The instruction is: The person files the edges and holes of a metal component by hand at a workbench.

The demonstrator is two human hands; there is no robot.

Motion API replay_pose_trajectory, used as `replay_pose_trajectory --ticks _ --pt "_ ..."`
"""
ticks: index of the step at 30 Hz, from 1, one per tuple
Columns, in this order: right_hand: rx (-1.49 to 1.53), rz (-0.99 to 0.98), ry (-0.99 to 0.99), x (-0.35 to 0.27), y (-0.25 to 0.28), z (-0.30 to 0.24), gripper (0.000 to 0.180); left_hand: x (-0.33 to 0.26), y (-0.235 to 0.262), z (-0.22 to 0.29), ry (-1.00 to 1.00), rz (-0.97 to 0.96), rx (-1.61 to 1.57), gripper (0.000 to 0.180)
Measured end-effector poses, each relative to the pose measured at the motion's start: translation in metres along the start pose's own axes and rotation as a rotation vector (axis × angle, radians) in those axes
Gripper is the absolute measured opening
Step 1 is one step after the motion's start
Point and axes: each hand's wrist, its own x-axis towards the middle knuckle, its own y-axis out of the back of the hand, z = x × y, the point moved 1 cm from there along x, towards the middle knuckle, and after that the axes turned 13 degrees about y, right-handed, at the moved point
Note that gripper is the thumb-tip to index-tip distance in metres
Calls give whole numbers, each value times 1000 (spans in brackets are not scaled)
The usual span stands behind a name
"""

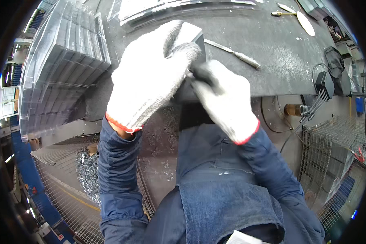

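1. My left hand (150, 77), in a white knitted work glove with a red cuff, is wrapped over the top of a flat, dark grey plastic piece (191, 81), fingers curled shut on its far edge.
2. My right hand (225, 101), gloved the same, pinches in from the right. Fingertips are together on something small and dark at the piece's edge; I cannot tell whether it is a tool or just the soiled glove tip.
3. The piece stands at the near edge of the dark grey workbench (272, 57), right in front of my body, tilted up between both hands.
4. How far along? I judge mid-job. Pale shavings (284, 61) are scattered over the bench to the right, and more specks lie on the floor below, so trimming has been going on. This piece isn't put down yet.
5. To the far left sits a tall stack of clear plastic trays (65, 61); whether those are finished or waiting, I can't say.
6. A slim metal scraper-like tool (236, 53) lies loose on the bench just beyond my hands, untouched.
7. Pose: both forearms in blue sleeves rise from the near edge, wrists bent inward, hands meeting over the piece.
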Motion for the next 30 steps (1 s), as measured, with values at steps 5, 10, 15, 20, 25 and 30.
replay_pose_trajectory --ticks 5,10,15,20,25,30 --pt "129 15 -188 -7 -5 -11 18 8 3 -6 254 -51 -182 64" --pt "4 -4 -75 -3 -4 4 20 2 -4 21 306 -45 -156 63" --pt "107 0 -80 -6 1 -2 13 2 3 19 345 -46 -196 66" --pt "48 53 -89 2 -8 0 12 2 6 34 380 -76 -201 66" --pt "192 -189 -404 -11 25 -14 18 -3 -5 22 265 34 -182 63" --pt "77 104 -79 -11 -18 -3 14 1 -4 24 295 14 -238 65"
